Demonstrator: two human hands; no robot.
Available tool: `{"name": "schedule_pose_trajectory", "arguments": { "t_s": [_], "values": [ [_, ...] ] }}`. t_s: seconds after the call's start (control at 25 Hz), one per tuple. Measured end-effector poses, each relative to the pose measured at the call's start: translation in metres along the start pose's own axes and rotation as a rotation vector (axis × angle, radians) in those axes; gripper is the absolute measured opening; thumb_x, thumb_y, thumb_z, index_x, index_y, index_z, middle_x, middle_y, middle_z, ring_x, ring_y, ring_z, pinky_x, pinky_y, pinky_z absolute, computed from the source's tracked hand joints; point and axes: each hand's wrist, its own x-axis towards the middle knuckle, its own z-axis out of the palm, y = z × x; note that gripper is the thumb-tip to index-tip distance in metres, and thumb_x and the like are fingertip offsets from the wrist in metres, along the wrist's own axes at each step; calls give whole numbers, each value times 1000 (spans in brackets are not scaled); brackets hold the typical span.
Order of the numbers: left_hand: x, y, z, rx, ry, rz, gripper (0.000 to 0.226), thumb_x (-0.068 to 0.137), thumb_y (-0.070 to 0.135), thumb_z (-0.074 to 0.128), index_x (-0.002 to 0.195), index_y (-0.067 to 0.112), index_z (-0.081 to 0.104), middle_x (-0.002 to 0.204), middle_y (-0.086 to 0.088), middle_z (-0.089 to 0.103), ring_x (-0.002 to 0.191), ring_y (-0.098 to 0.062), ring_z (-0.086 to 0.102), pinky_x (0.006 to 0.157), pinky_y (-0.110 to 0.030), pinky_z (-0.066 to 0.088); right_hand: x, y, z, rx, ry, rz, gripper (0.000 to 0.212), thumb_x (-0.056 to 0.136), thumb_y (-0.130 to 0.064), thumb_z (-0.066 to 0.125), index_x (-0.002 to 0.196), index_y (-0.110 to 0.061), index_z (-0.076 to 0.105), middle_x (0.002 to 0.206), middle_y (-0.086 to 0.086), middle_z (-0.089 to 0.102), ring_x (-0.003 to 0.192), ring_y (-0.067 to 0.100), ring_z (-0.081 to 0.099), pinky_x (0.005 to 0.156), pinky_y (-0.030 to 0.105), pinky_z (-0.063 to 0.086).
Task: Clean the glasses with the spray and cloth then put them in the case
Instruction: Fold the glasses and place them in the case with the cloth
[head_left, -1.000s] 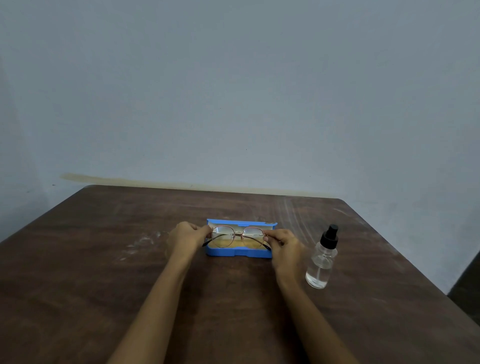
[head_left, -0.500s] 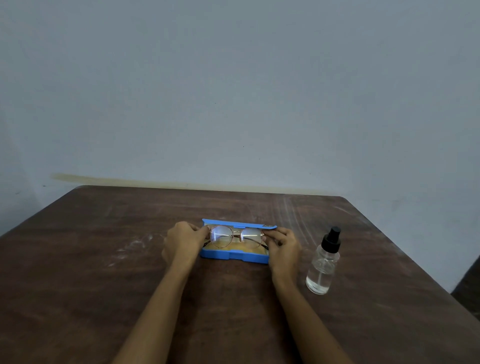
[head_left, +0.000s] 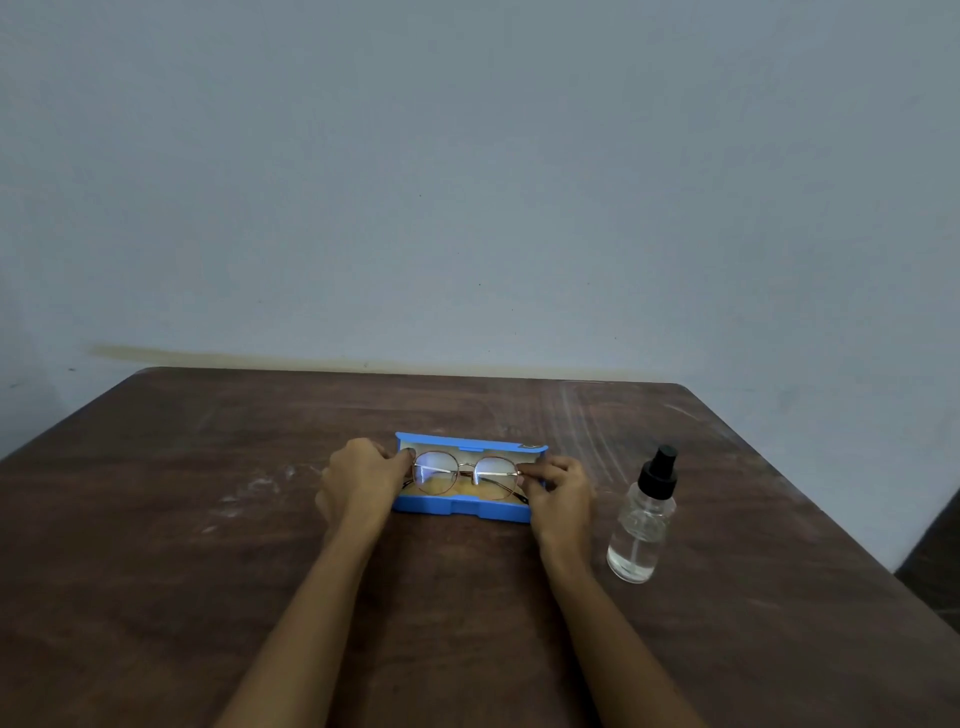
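1. Round wire-rim glasses are held over the open blue case, lenses upright and facing the camera, temple arms folded behind the lenses w/ the tips low in the tray.
2. Left hand: fingers pinched on the frame's left end, at the case's 9 o'clock end; hand overlaps that end of the case.
3. Right hand: fingers pinched on the frame's right end, at the case's 3 o'clock end; the rest of the fingers are curled in.
4. Both forearms are stretched in from the 6 o'clock edge of the bench.
5. Case is seen approx. mid-bench, lid tipped back toward 12 o'clock; a yellowish lining or cloth is seen in the tray under the lenses, which of the two can't be told.
6. Clear spray bottle w/ black nozzle top is stood upright at 3 o'clock of the case, near the right hand, not touched; a little clear liquid is visible at the bottom.
7. Pale scuffs are seen on the dark wood bench at 9 o'clock and at approx. 1 o'clock of the case.
8. A plain grey-blue wall is seen behind the bench at 12 o'clock.
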Motion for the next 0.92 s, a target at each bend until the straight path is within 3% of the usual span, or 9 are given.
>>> {"name": "schedule_pose_trajectory", "arguments": {
  "t_s": [0.2,0.4,0.52,0.8,0.92],
  "values": [
    [-1,-1,2,84,35,58,27,85,36,58,82,11,68,68,-1,51,63,-16,43,47,-25,27,-1,1,0,-72,-49,-5,18,83,-4,63,100,-4,69,117,8,53,110,17,49,86,15,38],
    [-3,1,4,158,51,92,26,86,37,57,85,13,67,82,-6,60,73,-22,50,60,-31,35,0,2,-1,-109,-79,-18,19,85,-7,60,103,-3,68,120,9,51,114,20,46,78,5,29],
    [-4,-1,5,157,52,110,27,86,37,56,88,13,68,83,-7,61,77,-23,54,60,-31,36,0,3,-1,-100,-88,0,21,85,-7,61,105,-2,67,120,10,50,112,18,46,76,2,26],
    [-7,-3,5,172,61,136,29,88,38,53,92,13,68,84,-7,60,79,-24,54,62,-31,37,-1,2,-1,-67,-120,17,23,86,-9,60,108,-5,66,121,9,51,111,16,48,78,6,32],
    [-9,-4,4,159,72,135,28,88,37,54,92,14,68,84,-8,61,80,-25,56,61,-31,36,-1,0,-4,9,-110,31,23,86,-5,58,108,-6,66,120,9,54,103,13,50,72,-1,33]
  ]
}}
